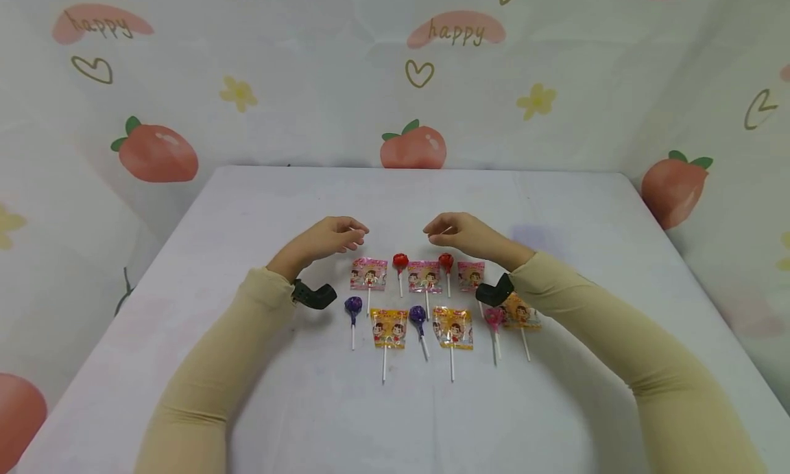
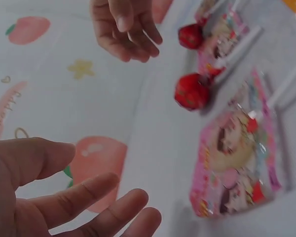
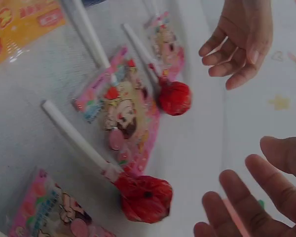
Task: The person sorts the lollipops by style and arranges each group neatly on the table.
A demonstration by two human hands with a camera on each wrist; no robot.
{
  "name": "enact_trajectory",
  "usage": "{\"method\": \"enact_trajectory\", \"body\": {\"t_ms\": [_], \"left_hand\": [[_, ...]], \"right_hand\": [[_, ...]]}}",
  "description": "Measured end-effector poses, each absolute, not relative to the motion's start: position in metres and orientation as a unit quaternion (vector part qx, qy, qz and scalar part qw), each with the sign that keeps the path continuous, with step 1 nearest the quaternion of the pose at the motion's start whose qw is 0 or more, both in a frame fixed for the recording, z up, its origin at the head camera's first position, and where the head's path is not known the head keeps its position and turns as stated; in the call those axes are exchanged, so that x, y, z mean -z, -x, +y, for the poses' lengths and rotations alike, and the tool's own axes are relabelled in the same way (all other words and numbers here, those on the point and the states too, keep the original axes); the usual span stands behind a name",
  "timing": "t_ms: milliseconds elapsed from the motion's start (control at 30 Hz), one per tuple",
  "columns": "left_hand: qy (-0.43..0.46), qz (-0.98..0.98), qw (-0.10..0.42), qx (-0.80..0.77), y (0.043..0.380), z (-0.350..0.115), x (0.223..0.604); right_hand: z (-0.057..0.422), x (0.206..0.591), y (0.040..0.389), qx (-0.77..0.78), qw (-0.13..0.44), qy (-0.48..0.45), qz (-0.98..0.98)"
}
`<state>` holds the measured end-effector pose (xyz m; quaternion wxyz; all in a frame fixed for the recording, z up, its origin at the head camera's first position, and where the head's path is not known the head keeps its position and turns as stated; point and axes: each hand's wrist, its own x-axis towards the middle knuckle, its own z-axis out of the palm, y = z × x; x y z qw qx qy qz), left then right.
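Note:
My left hand (image 1: 333,237) hovers just behind the left end of a double row of lollipops, its fingers loosely bent and holding nothing. Facing it, my right hand (image 1: 463,234) hangs behind the right part of the back row, also holding nothing. Nearest to them in that row are two red-wrapped lollipops (image 1: 400,261) alternating with three lollipops in flat pink packets (image 1: 368,275). In the right wrist view, a red lollipop (image 3: 147,199) lies close to the right fingers (image 3: 239,190). A pink packet (image 2: 232,153) lies beside the left hand in the left wrist view.
The front row has two purple lollipops (image 1: 353,306), a pinkish-red lollipop (image 1: 494,316) and three in orange-yellow packets (image 1: 390,328), sticks toward me. Dark bands (image 1: 313,295) sit on both wrists. The white table (image 1: 296,193) ends at a fruit-printed backdrop (image 1: 333,103).

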<state>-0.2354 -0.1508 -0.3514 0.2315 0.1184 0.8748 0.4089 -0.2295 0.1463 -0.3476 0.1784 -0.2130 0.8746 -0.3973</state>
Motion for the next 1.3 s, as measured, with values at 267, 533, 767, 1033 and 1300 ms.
{"method": "enact_trajectory", "body": {"t_ms": [267, 533, 767, 1033, 1300], "left_hand": [[-0.094, 0.887, 0.273, -0.361, 0.24, -0.157, 0.364], [-0.121, 0.884, 0.285, -0.35, 0.243, -0.159, 0.372], [-0.144, 0.891, 0.296, -0.313, 0.244, -0.154, 0.373], [-0.17, 0.895, 0.303, -0.28, 0.246, -0.149, 0.369], [-0.173, 0.907, 0.296, -0.244, 0.241, -0.143, 0.373]], "right_hand": [[0.135, 0.362, 0.235, 0.362, 0.237, 0.215, 0.875], [0.133, 0.374, 0.245, 0.347, 0.27, 0.234, 0.867], [0.134, 0.379, 0.251, 0.365, 0.309, 0.251, 0.841], [0.133, 0.376, 0.255, 0.354, 0.327, 0.263, 0.836], [0.132, 0.379, 0.25, 0.339, 0.323, 0.266, 0.843]]}}
